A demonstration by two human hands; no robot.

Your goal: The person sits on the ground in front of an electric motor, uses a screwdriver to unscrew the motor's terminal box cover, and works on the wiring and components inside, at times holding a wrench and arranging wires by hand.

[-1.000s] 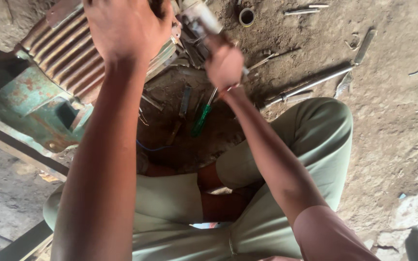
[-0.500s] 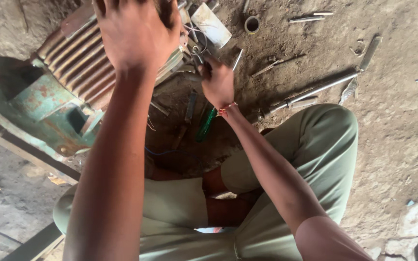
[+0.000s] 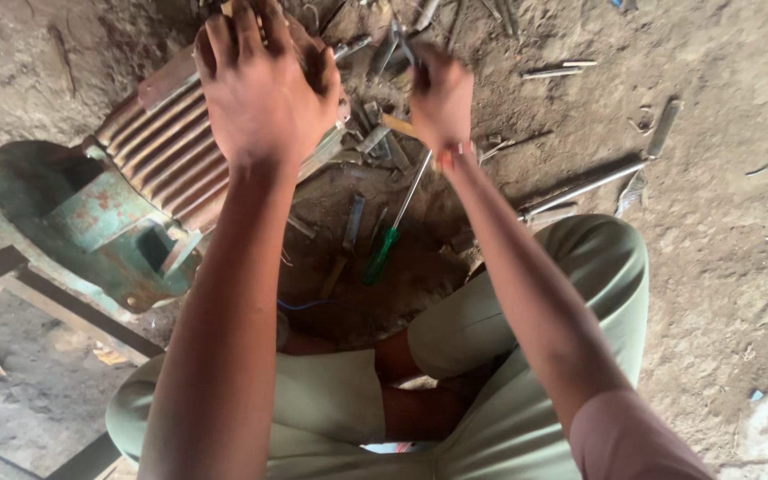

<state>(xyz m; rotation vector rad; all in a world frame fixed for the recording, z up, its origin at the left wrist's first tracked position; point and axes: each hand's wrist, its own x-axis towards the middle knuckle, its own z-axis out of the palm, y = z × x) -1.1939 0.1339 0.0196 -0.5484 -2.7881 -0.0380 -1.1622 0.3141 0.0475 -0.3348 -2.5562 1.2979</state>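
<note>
Bare dirt floor (image 3: 722,267), strewn with metal rods and scraps. The left hand (image 3: 264,89) lies spread, fingers apart, on the rusty finned motor (image 3: 157,156); the right hand (image 3: 442,98) is clamped around a thin tool, above a green-handled screwdriver (image 3: 384,249).

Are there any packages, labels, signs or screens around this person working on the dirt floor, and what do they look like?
No packages, signs or screens show, and no label can be made out.
The only plate-like part is a bare, rusty green box on the side of the ribbed old motor, under the left hand; nothing is legible on it.
</note>
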